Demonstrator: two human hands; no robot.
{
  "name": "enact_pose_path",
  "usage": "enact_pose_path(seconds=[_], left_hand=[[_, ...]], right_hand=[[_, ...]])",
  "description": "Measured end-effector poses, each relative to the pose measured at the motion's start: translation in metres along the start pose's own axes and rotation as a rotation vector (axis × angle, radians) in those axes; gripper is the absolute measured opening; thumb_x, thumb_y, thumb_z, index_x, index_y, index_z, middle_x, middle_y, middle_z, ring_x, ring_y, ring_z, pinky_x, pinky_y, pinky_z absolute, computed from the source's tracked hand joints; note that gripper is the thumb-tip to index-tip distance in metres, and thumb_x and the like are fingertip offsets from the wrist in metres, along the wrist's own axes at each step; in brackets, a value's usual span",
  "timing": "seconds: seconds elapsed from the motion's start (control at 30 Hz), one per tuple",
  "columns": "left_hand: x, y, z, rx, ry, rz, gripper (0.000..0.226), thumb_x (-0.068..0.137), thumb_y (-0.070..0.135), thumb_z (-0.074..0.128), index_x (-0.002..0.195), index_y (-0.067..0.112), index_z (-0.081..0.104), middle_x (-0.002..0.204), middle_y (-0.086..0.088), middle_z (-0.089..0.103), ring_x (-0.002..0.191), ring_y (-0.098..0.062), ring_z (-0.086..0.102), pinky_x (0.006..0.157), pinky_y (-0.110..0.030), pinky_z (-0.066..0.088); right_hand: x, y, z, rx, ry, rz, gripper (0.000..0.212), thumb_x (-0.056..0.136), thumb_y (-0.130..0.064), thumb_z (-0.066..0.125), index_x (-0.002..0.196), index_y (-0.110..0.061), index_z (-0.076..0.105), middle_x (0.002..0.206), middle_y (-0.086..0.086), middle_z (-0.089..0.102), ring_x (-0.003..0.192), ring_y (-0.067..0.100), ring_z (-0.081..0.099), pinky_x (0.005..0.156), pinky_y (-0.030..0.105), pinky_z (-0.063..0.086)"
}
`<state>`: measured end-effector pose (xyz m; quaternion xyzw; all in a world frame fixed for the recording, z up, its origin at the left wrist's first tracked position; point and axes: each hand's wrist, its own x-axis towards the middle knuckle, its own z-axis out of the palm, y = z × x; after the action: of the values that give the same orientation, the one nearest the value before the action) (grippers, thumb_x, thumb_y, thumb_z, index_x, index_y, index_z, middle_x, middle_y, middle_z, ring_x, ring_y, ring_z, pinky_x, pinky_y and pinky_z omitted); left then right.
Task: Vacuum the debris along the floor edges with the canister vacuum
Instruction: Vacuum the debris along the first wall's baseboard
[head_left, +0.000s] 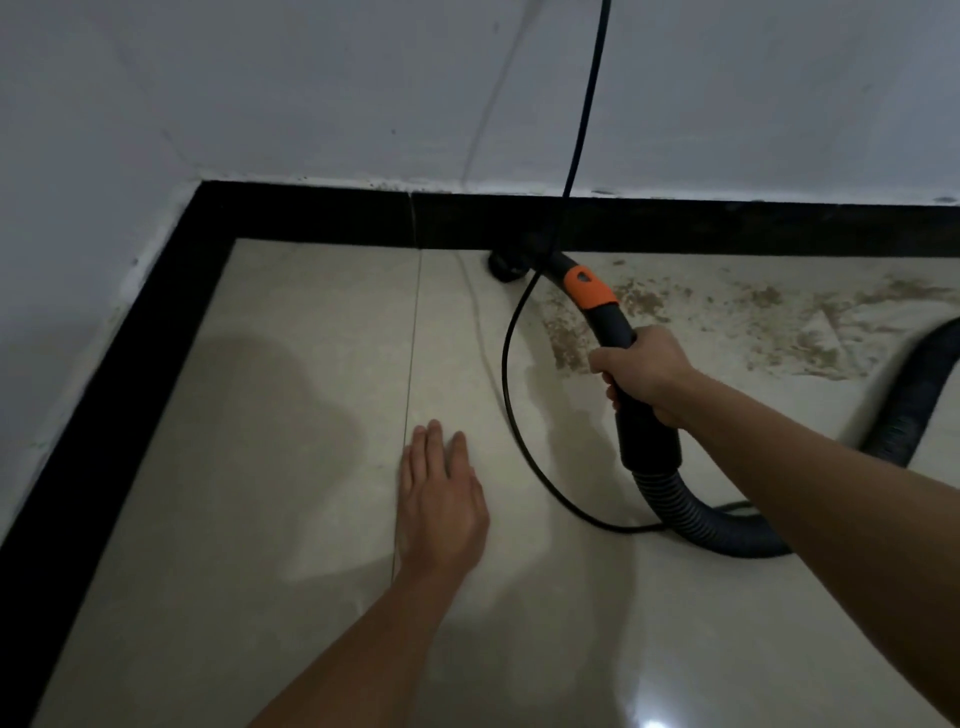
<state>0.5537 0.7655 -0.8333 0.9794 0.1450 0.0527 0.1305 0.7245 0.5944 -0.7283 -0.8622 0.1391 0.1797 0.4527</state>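
1. At the black skirting (311, 215), near the corner: vacuum nozzle (505, 266) sits on the floor tile (260, 415), up against the skirting.
2. Right hand (644, 375) wrapped round the vacuum handle (605, 317), just behind the orange collar (589, 285); ribbed hose (691, 514) loops off right.
3. Left hand (441, 499) flat on the tile, fingers straight, holding nothing.
4. Debris (727, 322) spread right of the nozzle, along the edge.
5. Black cord (506, 374) curves across the floor between the hands.
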Motion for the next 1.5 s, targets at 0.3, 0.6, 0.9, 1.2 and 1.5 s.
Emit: enact_pose_path(seconds=[0.3, 0.6, 0.9, 1.2, 1.5], left_hand=[[0.0, -0.002, 0.0, -0.02, -0.017, -0.001, 0.051, 0.092, 0.021, 0.033, 0.137, 0.004, 0.051, 0.148, -0.022, 0.04, 0.14, -0.037, 0.033, 0.117, -0.047, 0.024], [0.002, -0.002, 0.003, -0.017, -0.037, -0.012, 0.051, 0.092, 0.021, 0.035, 0.139, 0.006, 0.048, 0.149, -0.021, 0.038, 0.141, -0.036, 0.03, 0.117, -0.046, 0.022], [0.001, 0.0, 0.002, -0.016, -0.011, -0.012, 0.054, 0.092, 0.023, 0.026, 0.138, 0.006, 0.049, 0.149, -0.02, 0.039, 0.141, -0.035, 0.03, 0.117, -0.044, 0.02], [0.0, -0.001, 0.002, -0.021, 0.003, -0.003, 0.057, 0.092, 0.025, 0.021, 0.137, 0.005, 0.049, 0.148, -0.021, 0.04, 0.141, -0.035, 0.031, 0.117, -0.045, 0.022], [0.0, -0.005, 0.003, -0.015, -0.039, -0.002, 0.048, 0.091, 0.017, 0.046, 0.137, 0.006, 0.05, 0.148, -0.021, 0.039, 0.14, -0.036, 0.031, 0.116, -0.046, 0.024]], right_hand=[[-0.002, 0.025, -0.056, -0.038, 0.069, 0.101, 0.014, 0.077, -0.002, 0.069, 0.086, 0.001, 0.06, 0.062, 0.012, 0.057, 0.045, 0.023, 0.053, 0.049, 0.032, 0.051], [-0.028, 0.035, -0.086, -0.153, -0.05, 0.069, 0.012, 0.078, -0.001, 0.069, 0.073, -0.001, 0.058, 0.052, 0.01, 0.056, 0.04, 0.021, 0.051, 0.045, 0.03, 0.05], [-0.024, 0.02, -0.06, -0.117, -0.085, 0.05, 0.012, 0.078, -0.001, 0.068, 0.075, -0.002, 0.057, 0.053, 0.009, 0.054, 0.038, 0.019, 0.05, 0.042, 0.027, 0.049], [-0.021, 0.019, -0.043, -0.208, -0.141, -0.034, 0.012, 0.076, -0.005, 0.071, 0.076, -0.002, 0.06, 0.048, 0.006, 0.057, 0.038, 0.019, 0.053, 0.045, 0.028, 0.049], [-0.01, -0.006, -0.03, -0.223, -0.141, -0.031, 0.013, 0.076, -0.006, 0.07, 0.083, -0.001, 0.06, 0.05, 0.006, 0.058, 0.037, 0.018, 0.053, 0.046, 0.029, 0.05]])
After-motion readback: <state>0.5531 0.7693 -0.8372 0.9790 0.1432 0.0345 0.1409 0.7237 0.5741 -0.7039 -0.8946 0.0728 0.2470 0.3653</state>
